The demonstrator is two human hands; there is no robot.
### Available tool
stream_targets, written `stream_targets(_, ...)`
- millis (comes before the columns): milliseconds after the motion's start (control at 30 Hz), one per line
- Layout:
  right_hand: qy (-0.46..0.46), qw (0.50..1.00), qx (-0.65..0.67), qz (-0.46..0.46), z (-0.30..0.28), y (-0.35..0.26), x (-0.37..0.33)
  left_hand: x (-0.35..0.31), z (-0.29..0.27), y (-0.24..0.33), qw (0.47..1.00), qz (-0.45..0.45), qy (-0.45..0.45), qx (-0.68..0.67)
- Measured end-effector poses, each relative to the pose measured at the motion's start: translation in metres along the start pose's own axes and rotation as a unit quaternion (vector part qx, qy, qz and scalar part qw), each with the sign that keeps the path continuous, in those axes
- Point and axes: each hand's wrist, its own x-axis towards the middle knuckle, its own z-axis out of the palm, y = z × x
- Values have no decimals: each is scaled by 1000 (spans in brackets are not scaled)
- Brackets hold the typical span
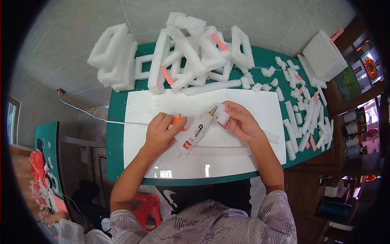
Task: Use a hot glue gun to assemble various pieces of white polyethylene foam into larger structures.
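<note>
My left hand (pixel 161 132) is closed around the handle of a white hot glue gun (pixel 196 135), with the orange trigger (pixel 177 120) showing by the fingers. The gun's metal nozzle points up and to the right. It meets, or comes very close to, a small white foam piece (pixel 222 117) pinched in the fingers of my right hand (pixel 243 122). I cannot tell whether fresh glue is on the foam. Both hands are above a glossy white board (pixel 203 166) on the green tabletop.
White foam frames (pixel 183 57) are heaped along the far side, with more stacked at far left (pixel 115 57). Loose foam strips (pixel 310 118) and pink sticks lie at right, near a foam block (pixel 323 57). A white cord (pixel 122 122) runs left to a wall socket. Another person's arm (pixel 57 218) shows lower left.
</note>
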Motion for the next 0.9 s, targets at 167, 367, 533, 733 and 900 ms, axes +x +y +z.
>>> stream_targets(167, 1, 1000, -5, 1, 0, 0, 0, 1, -1, 0, 1000, -2, -1, -3)
stream_targets(367, -3, 1000, -9, 2, -1, 0, -1, 1, -1, 0, 1000, -4, -4, -6)
stream_targets(533, 8, 1000, -7, 2, 0, 0, -1, 1, -1, -1, 1000, -9, -11, -18)
stream_targets(733, -5, 1000, -3, 5, 0, -1, -1, -1, 0, -3, 999, -19, -18, -30)
stream_targets(900, -3, 1000, -2, 3, 0, -1, -1, -1, 1, -2, 999, -23, -19, -37)
